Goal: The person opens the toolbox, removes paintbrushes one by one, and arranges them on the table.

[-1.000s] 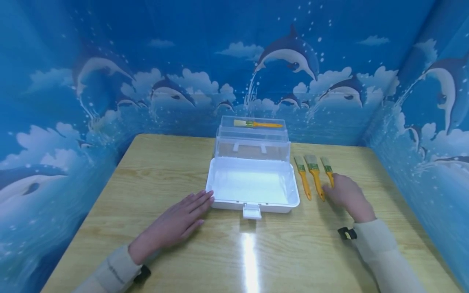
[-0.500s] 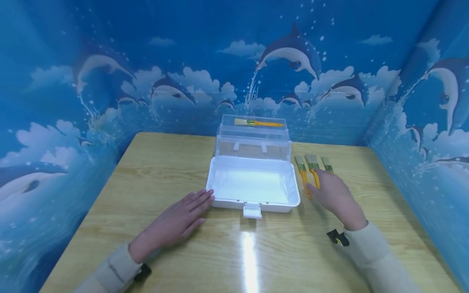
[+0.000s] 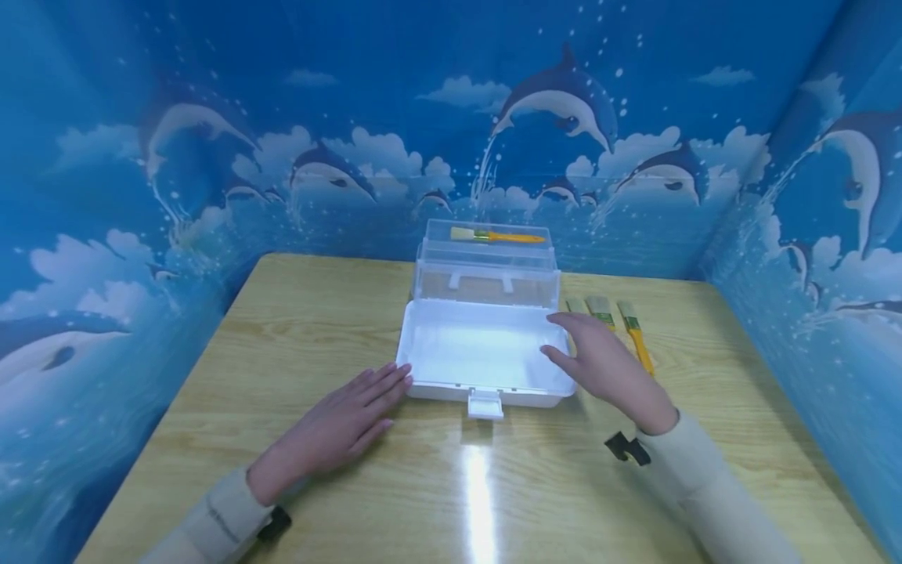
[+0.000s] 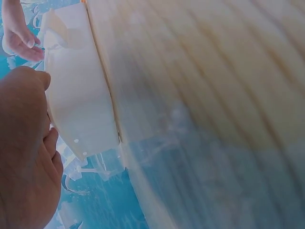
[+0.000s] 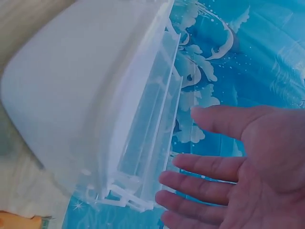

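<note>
A white plastic box point(image 3: 479, 345) stands open on the table, its clear lid with tray tiers point(image 3: 486, 286) folded back. My left hand point(image 3: 334, 435) lies with straight fingers against the box's front left corner. Over the box's right edge reaches my right hand point(image 3: 609, 364), thumb and fingers spread apart. The right wrist view shows nothing in that hand's grasp. Beside the box lie three paintbrushes with orange handles. The right-hand paintbrush point(image 3: 636, 337) shows almost whole; the hand covers the handles of the middle paintbrush point(image 3: 599, 307) and the left-hand paintbrush point(image 3: 574, 304).
Another orange-handled paintbrush point(image 3: 496, 236) lies across the top of the raised lid. A clasp point(image 3: 485, 404) hangs at the box's front. Blue dolphin-print curtains point(image 3: 352, 157) surround the wooden table point(image 3: 317, 305) at the back and sides.
My right hand has moved left, from the right-hand paintbrush past the middle one to above the box's right edge, and its fingers have spread. My left hand has stayed in place.
</note>
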The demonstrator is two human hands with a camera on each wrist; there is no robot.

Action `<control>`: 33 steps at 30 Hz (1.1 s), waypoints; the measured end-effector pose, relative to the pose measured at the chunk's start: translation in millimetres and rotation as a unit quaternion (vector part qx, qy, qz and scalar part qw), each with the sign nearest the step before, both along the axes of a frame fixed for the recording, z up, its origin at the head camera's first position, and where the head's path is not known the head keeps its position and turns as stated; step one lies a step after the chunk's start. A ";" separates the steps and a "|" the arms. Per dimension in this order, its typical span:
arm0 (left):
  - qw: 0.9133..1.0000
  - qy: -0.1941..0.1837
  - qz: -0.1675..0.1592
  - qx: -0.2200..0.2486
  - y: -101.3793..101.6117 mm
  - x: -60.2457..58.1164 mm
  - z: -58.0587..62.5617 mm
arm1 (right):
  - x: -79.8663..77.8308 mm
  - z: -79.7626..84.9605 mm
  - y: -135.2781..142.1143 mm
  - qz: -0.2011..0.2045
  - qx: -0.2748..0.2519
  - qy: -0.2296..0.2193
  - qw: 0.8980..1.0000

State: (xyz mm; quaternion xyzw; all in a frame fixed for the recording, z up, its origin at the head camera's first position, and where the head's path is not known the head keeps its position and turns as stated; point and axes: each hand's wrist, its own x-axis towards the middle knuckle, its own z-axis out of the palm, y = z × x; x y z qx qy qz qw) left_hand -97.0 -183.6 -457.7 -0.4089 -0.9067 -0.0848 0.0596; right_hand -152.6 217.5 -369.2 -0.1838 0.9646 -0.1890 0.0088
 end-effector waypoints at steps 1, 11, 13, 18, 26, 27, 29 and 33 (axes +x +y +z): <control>1.000 -0.001 0.000 -0.001 0.2 -0.1 -0.3 | -2.4 0.8 -1.5 0.004 -0.001 -0.002 1.000; 1.000 0.000 -0.002 0.001 -0.1 -0.3 0.6 | -30.9 16.4 -16.4 0.031 -0.032 -0.022 0.999; 1.000 0.002 -0.002 0.000 -0.2 -0.8 0.9 | -36.9 20.0 -20.0 0.032 -0.036 -0.024 0.999; 1.000 -0.007 0.001 -0.007 -0.3 -1.4 1.8 | -53.5 25.7 -26.5 0.041 -0.055 -0.028 0.997; 1.000 -0.025 0.008 -0.006 0.4 -1.3 2.7 | -87.3 26.8 -35.8 0.039 -0.073 -0.023 0.996; 1.000 -0.026 0.008 -0.008 0.6 -1.4 2.7 | -91.6 26.8 -36.8 0.037 -0.072 -0.022 0.996; 0.999 -0.030 0.011 -0.010 0.9 -1.5 2.9 | -99.9 27.5 -38.4 0.035 -0.070 -0.025 0.997; 0.999 -0.035 0.017 -0.015 1.4 -1.4 3.7 | -115.8 29.4 -39.2 0.027 -0.075 -0.031 0.996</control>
